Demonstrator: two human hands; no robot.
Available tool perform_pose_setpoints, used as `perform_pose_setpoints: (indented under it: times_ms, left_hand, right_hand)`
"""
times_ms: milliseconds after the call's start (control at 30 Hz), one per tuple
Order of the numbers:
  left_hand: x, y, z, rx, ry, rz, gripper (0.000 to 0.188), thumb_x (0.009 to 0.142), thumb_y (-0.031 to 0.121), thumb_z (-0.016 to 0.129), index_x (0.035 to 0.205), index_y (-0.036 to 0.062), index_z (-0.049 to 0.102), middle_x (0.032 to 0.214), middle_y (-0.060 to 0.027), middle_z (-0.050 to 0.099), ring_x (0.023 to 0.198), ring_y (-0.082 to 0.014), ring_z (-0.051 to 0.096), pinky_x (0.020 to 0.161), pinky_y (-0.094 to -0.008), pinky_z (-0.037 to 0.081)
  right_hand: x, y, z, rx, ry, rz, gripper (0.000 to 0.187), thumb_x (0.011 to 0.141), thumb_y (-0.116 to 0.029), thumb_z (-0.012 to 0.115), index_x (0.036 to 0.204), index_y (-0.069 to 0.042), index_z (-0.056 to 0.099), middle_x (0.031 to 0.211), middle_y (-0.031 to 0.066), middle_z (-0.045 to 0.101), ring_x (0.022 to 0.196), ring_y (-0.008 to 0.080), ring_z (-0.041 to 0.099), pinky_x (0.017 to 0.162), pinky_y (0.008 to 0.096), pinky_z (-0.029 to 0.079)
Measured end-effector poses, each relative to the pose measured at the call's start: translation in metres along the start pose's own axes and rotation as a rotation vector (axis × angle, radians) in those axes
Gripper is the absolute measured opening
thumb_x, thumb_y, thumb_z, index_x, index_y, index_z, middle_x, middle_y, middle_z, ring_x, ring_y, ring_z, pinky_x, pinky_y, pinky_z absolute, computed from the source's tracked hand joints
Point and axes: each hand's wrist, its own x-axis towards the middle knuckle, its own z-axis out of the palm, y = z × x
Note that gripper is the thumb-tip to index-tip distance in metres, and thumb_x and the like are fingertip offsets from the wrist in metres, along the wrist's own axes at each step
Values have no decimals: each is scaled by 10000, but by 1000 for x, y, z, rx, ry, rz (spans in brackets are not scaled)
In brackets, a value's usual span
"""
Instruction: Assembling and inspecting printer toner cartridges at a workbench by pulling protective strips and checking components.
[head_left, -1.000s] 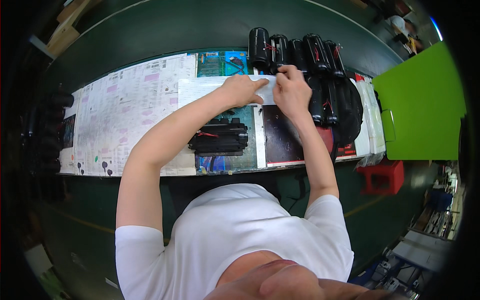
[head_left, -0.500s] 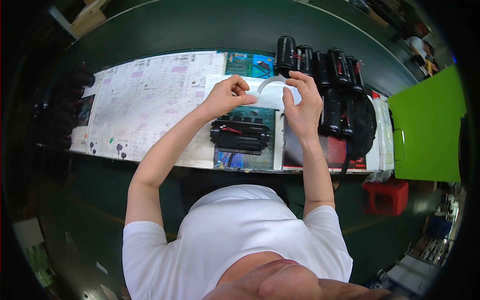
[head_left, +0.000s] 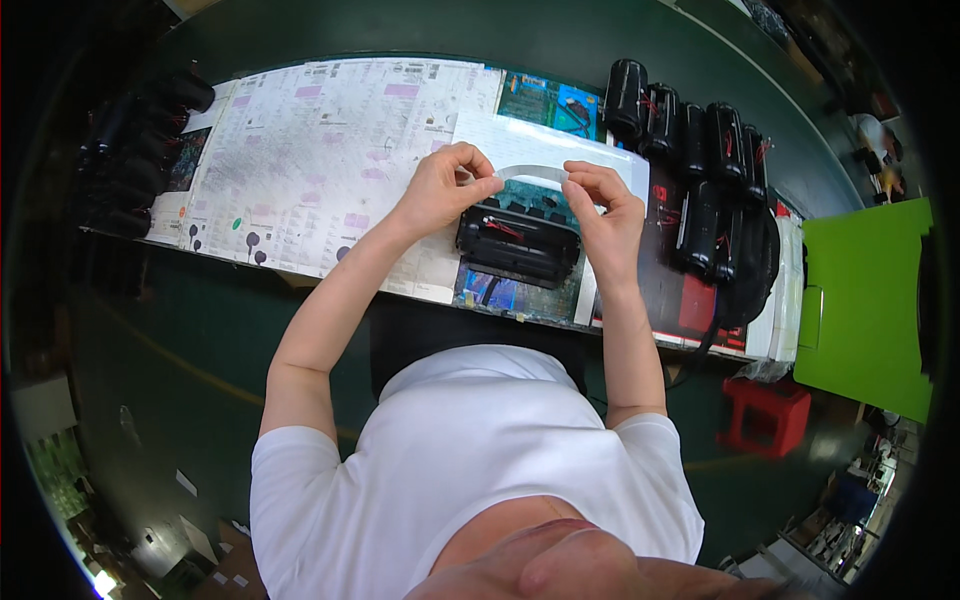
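Note:
A thin pale strip (head_left: pixel 533 172) is stretched in a slight arch between my two hands. My left hand (head_left: pixel 445 192) pinches its left end between thumb and fingers. At the other end, my right hand (head_left: pixel 608 212) has thumb and forefinger closed on it. Just nearer to me than the strip lies a black cylindrical housing (head_left: pixel 522 247) with red wires on its top, resting on a dark, printed part of the table. Beyond the strip is a white sheet (head_left: pixel 625 160) with faint lines, partly hidden by my hands.
Several black housings (head_left: pixel 692 140) with red wires stand at the back right, and more dark ones (head_left: pixel 125 165) at the far left. White printed sheets (head_left: pixel 320 150) cover the table's left. A green panel (head_left: pixel 865 310) and a red stool (head_left: pixel 765 415) are at the right.
The strip, curled up from the sheet near my right hand before, now spans both hands. My hands have come nearer the black housing. The whole view has turned and shifted slightly.

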Motion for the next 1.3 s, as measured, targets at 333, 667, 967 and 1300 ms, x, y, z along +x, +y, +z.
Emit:
perform_pose_setpoints:
  times_ms: [333,667,967,1300]
  left_hand:
    - [-37,31,-7,345,-118,190,159,876,91,785,867,77,626,1041,-72,640,1088,-243,579,983,-394,470]
    - [-45,24,-1,417,-89,311,158,890,62,774,877,50,618,1074,-101,644,1085,-261,623,971,-401,503]
    - [-45,26,4,416,-61,358,187,884,-6,773,921,31,594,1072,-116,644,1009,-269,666,902,-375,545]
    - [-51,24,13,535,23,453,229,865,-27,794,941,13,582,1049,-134,641,872,-296,684,760,-386,577]
  right_hand:
    - [-54,6,-4,49,36,27,21,898,-3,802,910,4,787,1018,97,798,946,181,736,888,300,551]
    - [-63,4,2,-246,131,-328,152,810,56,820,920,-37,774,995,88,780,884,261,737,771,351,589]
    - [-60,3,2,-369,153,-459,181,772,70,835,897,-29,751,982,82,767,857,262,740,712,351,598]
    - [-64,-5,6,-545,155,-481,176,794,32,836,925,-38,741,1021,90,756,852,274,741,695,366,607]
